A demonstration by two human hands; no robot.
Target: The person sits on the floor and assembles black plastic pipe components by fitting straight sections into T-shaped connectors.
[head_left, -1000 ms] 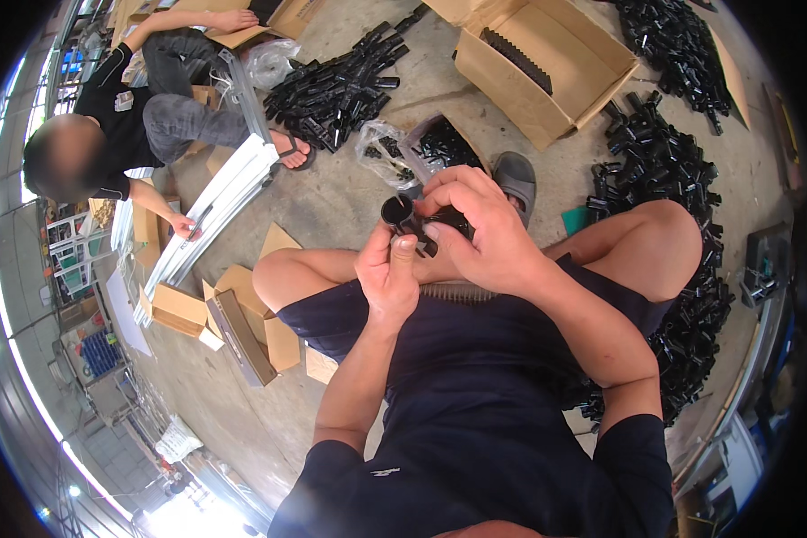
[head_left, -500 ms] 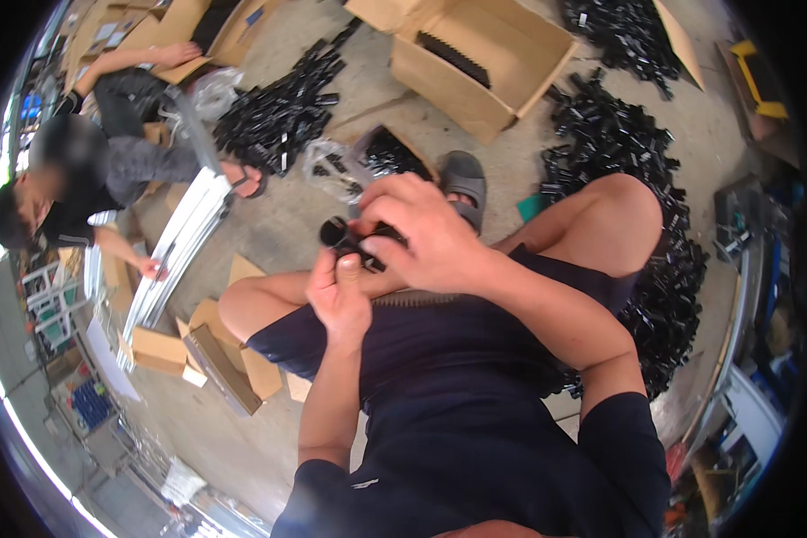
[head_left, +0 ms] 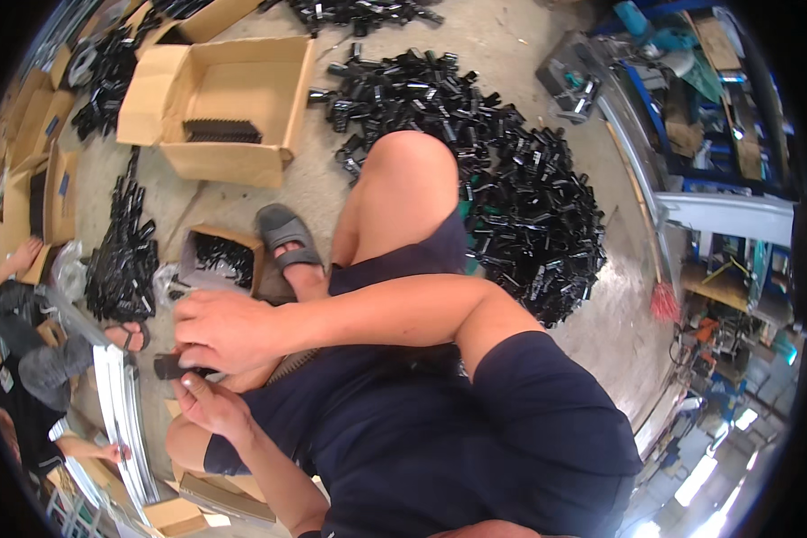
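A small black tubular part (head_left: 167,366) sits between my hands, over my bent left leg. My left hand (head_left: 215,408) pinches it from below with thumb and fingers. From above, my right hand (head_left: 229,327) curls over the same part, its fingers closed on it and hiding much of its shape. Just beyond my hands stands a small open box (head_left: 258,264) with little black pieces inside. A brown toothed strip (head_left: 291,363) shows partly on my lap, under my right wrist.
A big heap of black parts (head_left: 538,215) spreads beside my right knee. Ahead stands an open cardboard box (head_left: 296,117) holding a black row of parts (head_left: 222,132). Another person (head_left: 27,359) sits at the left near long white metal profiles (head_left: 121,421). A broom (head_left: 663,300) lies at the right.
My view has swung to the right, so the scene has shifted left and more of the right-hand heap and shelves show. Both hands still hold the black part.
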